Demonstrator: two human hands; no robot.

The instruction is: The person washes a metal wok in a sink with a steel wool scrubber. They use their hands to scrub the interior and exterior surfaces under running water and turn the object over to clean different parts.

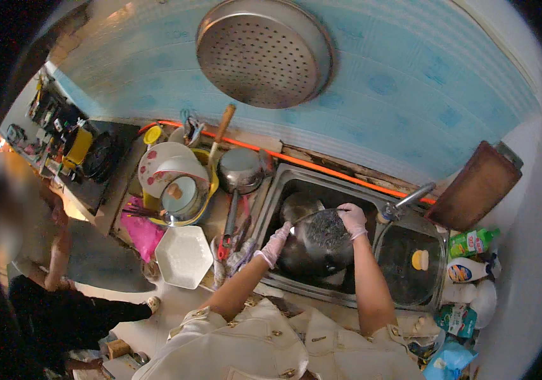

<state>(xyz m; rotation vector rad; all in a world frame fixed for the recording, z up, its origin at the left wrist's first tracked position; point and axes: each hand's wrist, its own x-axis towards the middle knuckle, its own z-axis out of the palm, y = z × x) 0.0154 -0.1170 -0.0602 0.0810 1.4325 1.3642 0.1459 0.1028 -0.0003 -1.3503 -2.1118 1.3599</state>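
Thin, pale translucent gloves cover both of my hands. My left hand (277, 243) grips the left edge of a large dark metal pan (316, 251) over the left basin of a steel double sink (265, 223). On the pan's far right edge, my right hand (352, 219) is closed, beside a grey, mottled, foamy-looking patch on the metal. Behind the pan, a smaller metal bowl or lid (299, 207) lies in the same basin. The faucet (406, 199) stands between the basins. A yellow and cream sponge (420, 260) rests over the right basin.
Left of the sink are a saucepan (241, 171), a yellow basin (213, 190) piled with dishes, and a white hexagonal dish (184, 256). Bottles, including a green one (473, 242), line the right side. A cutting board (475, 187) leans on the wall. Another person (57, 313) is at far left.
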